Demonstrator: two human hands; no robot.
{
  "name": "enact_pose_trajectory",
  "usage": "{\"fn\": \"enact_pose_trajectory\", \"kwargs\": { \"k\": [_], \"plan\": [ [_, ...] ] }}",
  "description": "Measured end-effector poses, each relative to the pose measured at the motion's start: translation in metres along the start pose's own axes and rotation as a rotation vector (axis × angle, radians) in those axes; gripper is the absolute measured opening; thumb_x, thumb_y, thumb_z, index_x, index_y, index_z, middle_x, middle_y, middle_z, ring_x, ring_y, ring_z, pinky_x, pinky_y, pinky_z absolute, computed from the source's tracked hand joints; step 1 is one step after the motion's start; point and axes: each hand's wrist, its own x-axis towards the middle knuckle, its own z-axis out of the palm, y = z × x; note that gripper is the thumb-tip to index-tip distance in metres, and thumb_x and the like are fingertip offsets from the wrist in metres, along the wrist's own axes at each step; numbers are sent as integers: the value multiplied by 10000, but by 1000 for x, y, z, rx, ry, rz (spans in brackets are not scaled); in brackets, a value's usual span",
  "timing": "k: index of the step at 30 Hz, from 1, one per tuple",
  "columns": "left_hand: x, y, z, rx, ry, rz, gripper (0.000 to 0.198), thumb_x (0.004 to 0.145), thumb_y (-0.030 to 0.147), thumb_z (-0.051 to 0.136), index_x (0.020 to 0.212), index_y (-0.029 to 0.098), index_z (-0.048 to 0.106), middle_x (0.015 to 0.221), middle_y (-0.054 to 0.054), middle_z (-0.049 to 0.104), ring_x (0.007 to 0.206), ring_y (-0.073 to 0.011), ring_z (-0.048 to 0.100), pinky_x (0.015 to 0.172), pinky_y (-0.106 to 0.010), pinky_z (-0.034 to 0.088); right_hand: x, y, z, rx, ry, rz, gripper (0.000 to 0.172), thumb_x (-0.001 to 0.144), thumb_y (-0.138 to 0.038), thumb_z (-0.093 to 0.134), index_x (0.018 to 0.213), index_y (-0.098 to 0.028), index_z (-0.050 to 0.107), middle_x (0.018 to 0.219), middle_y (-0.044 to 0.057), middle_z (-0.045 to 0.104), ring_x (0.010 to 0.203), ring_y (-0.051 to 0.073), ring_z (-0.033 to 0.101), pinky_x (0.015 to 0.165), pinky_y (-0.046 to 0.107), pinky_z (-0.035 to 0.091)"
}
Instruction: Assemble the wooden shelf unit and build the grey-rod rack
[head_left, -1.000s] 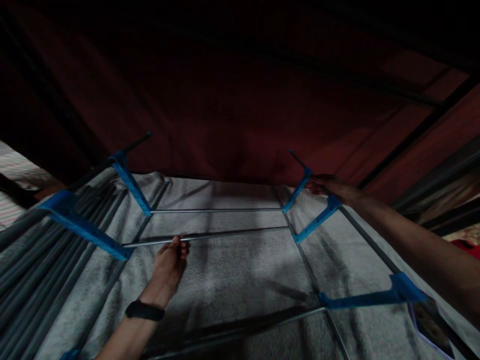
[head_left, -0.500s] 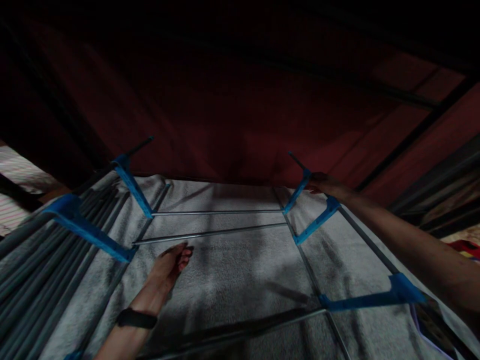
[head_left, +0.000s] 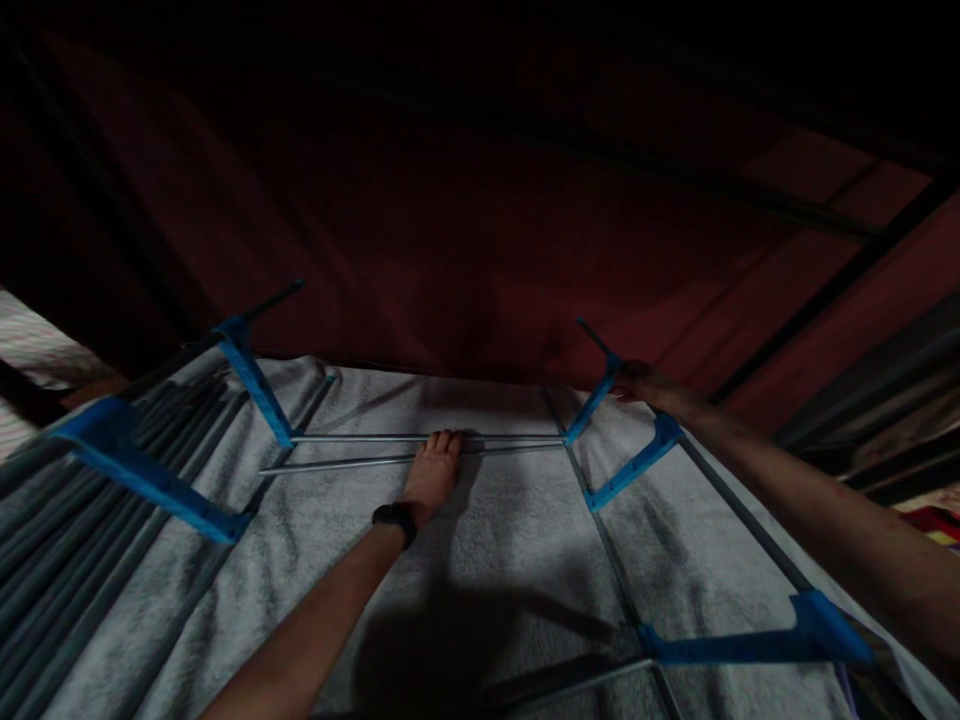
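My left hand (head_left: 436,470), below a black wristband (head_left: 395,518), lies over two thin metal tubes (head_left: 352,463) near their middle, fingers curled over them. The far tube (head_left: 517,438) spans between two blue plastic brackets (head_left: 259,385); the nearer one is loose at its left end and slants slightly. At the back right my right hand (head_left: 637,382) is closed on the upper end of a blue bracket (head_left: 596,400); its fingers are dark and partly hidden. Grey poles with more blue brackets (head_left: 634,465) make up the frame's two sides.
Grey cloth (head_left: 495,530) lies under the frame. Several grey tubes (head_left: 97,540) are bundled at the left. A dark red fabric wall (head_left: 450,250) rises behind. Another blue bracket (head_left: 757,640) and a metal tube (head_left: 585,685) are near the front right.
My left hand has moved right and away from me onto the tubes. The nearer tube has shifted closer to the far tube. My right hand stays at the bracket.
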Motion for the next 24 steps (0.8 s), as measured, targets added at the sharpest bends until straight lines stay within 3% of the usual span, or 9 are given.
{"fn": "enact_pose_trajectory", "kwargs": {
  "k": [6, 11, 16, 21, 24],
  "plan": [
    [3, 5, 11, 168, -69, 116, 487, 910, 28, 327, 1358, 151, 472, 1419, -156, 468, 1264, -274, 447, 926, -403, 471, 12, 17, 0, 45, 13, -30, 210, 898, -230, 582, 1088, -141, 597, 962, 111, 721, 746, 143, 686, 599, 198, 575],
    [-3, 2, 7, 130, -177, 210, 433, 913, 27, 345, 1278, 149, 545, 1317, -143, 567, 1180, -237, 542, 1012, -410, 415, 18, 22, -1, 57, 4, -23, 229, 935, -283, 544, 1115, -150, 597, 963, 112, 730, 750, 156, 698, 604, 218, 586],
    [-7, 4, -21, 64, -70, 122, 456, 890, 20, 380, 1304, 146, 524, 1191, -144, 632, 1090, -233, 606, 977, -374, 428, 23, 25, -2, 36, 22, -45, 266, 955, -342, 527, 1124, -151, 601, 1012, 125, 730, 804, 177, 714, 634, 230, 595],
    [1, 13, -57, 43, 41, 90, 364, 1005, 279, 327, 1268, 190, 563, 979, -99, 662, 872, -224, 649, 805, -334, 483, 23, 21, 0, 37, 34, -33, 281, 974, -350, 485, 1120, -137, 597, 994, 138, 735, 797, 187, 722, 673, 259, 602],
    [12, 20, -70, 32, 94, 74, 383, 1008, 297, 326, 1312, 229, 550, 971, -87, 664, 865, -217, 653, 789, -323, 485, 20, 18, 2, 41, 38, -39, 275, 981, -331, 465, 1109, -132, 606, 1010, 143, 737, 816, 191, 726, 726, 279, 602]
  ]
}}
